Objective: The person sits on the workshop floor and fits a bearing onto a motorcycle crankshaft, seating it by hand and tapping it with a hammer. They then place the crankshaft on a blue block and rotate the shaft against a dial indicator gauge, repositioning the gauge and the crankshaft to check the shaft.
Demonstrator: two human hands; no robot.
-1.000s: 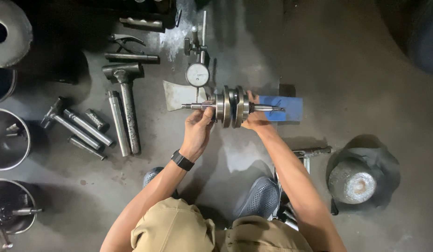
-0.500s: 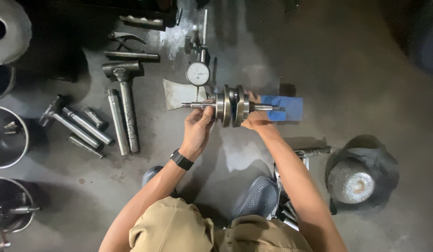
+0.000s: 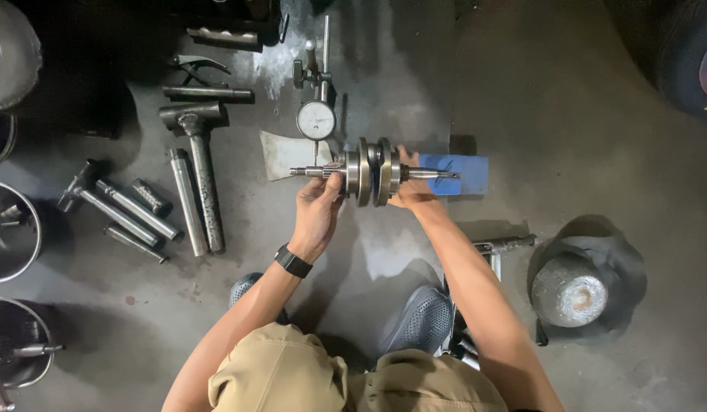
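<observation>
Stained grey concrete floor, dim at the edges, perhaps a tyre top right.

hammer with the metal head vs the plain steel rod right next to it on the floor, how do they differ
The grey metal hammer has a crosswise head at its top end; the plain steel rod is a bare cylinder. The hammer is longer and reaches further up than the rod. Both lie flat on the concrete floor, side by side, roughly parallel, untouched by either hand.

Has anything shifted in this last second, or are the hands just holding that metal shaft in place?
Nothing visibly changed. The left hand and right hand still grip the crankshaft level under the dial gauge, and the hammer and other tools lie where they were on the floor.
</observation>
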